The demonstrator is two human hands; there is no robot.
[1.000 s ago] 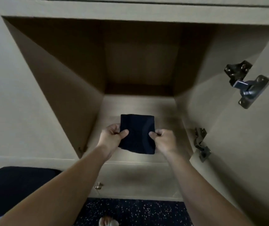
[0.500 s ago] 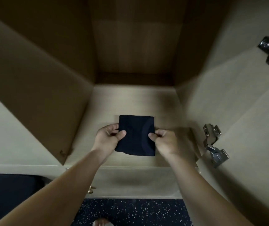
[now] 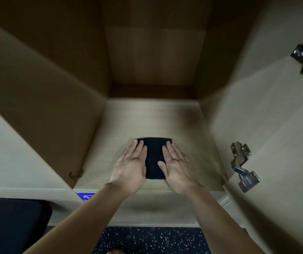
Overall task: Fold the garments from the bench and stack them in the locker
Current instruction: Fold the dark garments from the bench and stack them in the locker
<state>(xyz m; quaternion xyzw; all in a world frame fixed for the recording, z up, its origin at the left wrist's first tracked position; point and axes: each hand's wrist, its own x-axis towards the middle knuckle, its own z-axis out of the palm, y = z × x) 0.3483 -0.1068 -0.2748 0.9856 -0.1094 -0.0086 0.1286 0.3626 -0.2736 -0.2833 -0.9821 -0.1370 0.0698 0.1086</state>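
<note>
Flat hands pressed a folded garment [image 3: 154,156] on the locker [image 3: 147,118] floor.
Fingers lay straight, left hand [image 3: 130,165] at its 9 o'clock, right hand [image 3: 176,167] at 3; it looked soft, light, best pinched at its sides.

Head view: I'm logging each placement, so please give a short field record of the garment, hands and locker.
garment: dark folded garment, lying flat on the locker shelf near its front edge
left hand: flat, fingers straight, pressing the garment's left side
right hand: flat, fingers straight, pressing its right side
locker door: open, hinge visible at right
stack: only this one piece visible
</note>
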